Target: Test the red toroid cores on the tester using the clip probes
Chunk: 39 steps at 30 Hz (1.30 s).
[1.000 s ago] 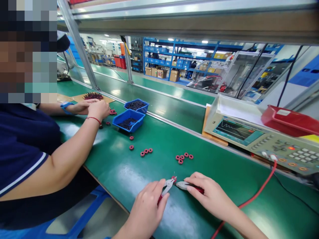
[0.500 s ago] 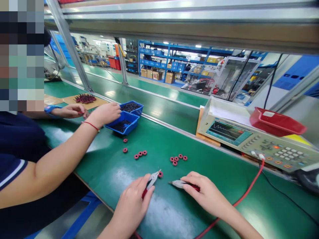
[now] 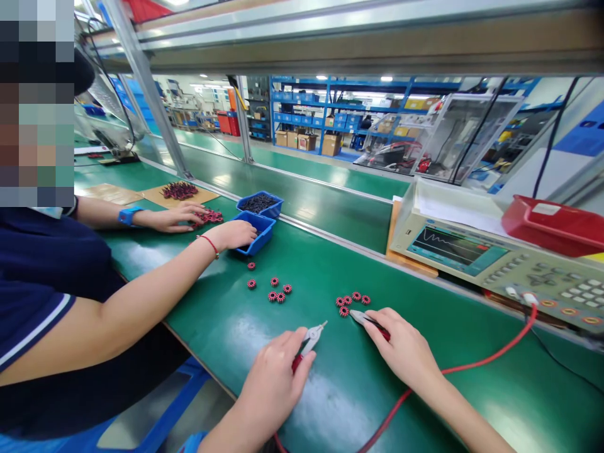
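My left hand [image 3: 276,377] is closed on a red-handled clip probe [image 3: 311,336] whose metal jaws point up and right over the green bench [image 3: 302,264]. My right hand [image 3: 406,352] grips a second clip probe [image 3: 365,319]; its tip touches a small cluster of red wound ring coils [image 3: 352,301]. A red lead [image 3: 476,362] runs from my right hand to the test meter [image 3: 500,264] at the right. No coil shows in the left probe's jaws.
More red ring coils [image 3: 278,292] lie left of centre. A co-worker at the left has one hand [image 3: 233,234] at a blue bin [image 3: 255,228] and the other near a pile of coils [image 3: 210,216]. A second blue bin [image 3: 259,202] and a red tray [image 3: 552,223] stand behind.
My right hand moved forward with its probe to the coil cluster. The coil seen at the left probe's tip is gone from it. The co-worker's hand reached into the blue bin.
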Each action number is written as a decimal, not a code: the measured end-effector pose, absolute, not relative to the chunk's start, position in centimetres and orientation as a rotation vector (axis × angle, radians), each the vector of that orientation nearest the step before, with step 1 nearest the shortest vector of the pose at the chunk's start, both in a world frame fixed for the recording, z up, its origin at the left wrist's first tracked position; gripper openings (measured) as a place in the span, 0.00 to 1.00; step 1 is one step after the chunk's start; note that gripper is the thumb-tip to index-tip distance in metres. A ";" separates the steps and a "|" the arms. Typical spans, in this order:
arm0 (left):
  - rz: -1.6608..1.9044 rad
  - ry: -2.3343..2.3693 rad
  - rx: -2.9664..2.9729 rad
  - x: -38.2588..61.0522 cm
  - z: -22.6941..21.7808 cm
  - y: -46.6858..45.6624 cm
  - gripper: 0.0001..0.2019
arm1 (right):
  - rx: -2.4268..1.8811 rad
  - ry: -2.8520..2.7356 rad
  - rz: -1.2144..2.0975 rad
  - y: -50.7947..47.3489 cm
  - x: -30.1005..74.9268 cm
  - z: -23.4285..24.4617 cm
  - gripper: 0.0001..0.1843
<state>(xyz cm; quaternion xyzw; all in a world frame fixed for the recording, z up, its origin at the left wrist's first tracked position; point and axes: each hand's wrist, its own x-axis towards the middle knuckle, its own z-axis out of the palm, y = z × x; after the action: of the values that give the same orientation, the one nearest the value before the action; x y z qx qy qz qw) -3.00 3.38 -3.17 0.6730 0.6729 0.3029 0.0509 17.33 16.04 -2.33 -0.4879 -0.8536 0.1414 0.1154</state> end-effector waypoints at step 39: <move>0.873 2.058 2.176 -1.7 -4.0 3.2 0.14 | -1.256 -2.559 0.594 13.7 16.8 -1.8 0.19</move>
<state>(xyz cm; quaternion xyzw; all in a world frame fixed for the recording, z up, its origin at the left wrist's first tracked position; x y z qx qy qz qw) -1.70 3.20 -4.02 0.6975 0.6595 0.2800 0.0109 16.80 13.70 -1.77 -0.4284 -0.8730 0.2027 0.1149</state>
